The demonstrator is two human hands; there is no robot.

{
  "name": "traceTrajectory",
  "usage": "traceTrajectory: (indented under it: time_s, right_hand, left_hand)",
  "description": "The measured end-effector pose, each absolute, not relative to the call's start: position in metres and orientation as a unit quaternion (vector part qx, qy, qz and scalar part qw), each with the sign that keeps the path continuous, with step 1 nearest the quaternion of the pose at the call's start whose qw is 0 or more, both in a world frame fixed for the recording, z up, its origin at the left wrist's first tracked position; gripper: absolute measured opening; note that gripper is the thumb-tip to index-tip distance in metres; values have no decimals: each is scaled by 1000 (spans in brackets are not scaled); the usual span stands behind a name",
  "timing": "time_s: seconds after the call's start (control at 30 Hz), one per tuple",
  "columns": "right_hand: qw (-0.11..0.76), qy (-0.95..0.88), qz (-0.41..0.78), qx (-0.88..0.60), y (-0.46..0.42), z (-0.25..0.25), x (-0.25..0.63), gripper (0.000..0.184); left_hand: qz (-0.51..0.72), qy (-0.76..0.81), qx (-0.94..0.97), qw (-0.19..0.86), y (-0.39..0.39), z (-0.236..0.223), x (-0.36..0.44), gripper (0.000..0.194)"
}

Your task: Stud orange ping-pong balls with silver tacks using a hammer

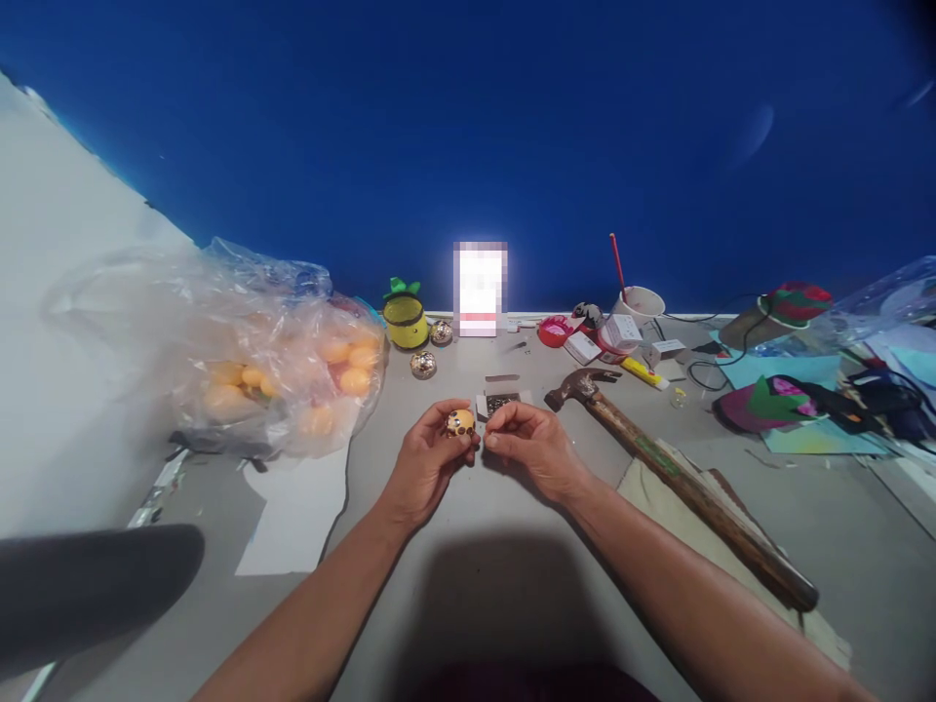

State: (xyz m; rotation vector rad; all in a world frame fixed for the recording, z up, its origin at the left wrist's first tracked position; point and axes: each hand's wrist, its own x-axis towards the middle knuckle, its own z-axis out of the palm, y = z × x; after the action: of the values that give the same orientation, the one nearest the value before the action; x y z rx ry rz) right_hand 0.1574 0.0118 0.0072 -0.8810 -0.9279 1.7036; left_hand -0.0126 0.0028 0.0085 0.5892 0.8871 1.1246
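My left hand [428, 458] is closed around a small yellow-orange ball [460, 422], holding it between thumb and fingers. Dark, shiny round studs dot part of its surface. Just to the right, my right hand [537, 448] is closed in a pinch, thumb against fingertips; whatever it holds is too small to make out. Behind the right fingertips lies a small open box [483, 407] with dark, shiny little pieces [502, 401] inside. Farther back sit two balls covered in gold-coloured metal, a nearer one [422, 365] and a farther one [441, 332].
A claw hammer [658, 458] lies at right, its handle over a pale cloth [680, 526]. At left is a clear plastic bag [292, 341] of orange balls. Along the back stand a yellow pot [405, 322], a bright blurred-out screen [480, 283] and a white cup [647, 304].
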Motion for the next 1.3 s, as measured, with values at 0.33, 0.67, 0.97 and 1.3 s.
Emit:
traceTrajectory:
  time_s: [0.33, 0.67, 0.97, 1.3]
  right_hand:
    - [471, -390, 695, -377, 13, 3, 159, 32]
    - [461, -338, 735, -365, 15, 3, 161, 36]
    - [472, -343, 729, -358, 15, 2, 161, 33]
    - [461, -347, 734, -357, 14, 4, 162, 34]
  left_hand:
    - [500, 387, 293, 717, 2, 9, -13, 47]
    - [517, 375, 307, 705, 2, 7, -13, 40]
    - [499, 378, 309, 716, 2, 6, -13, 44]
    - [504, 328, 211, 771, 6, 6, -17, 37]
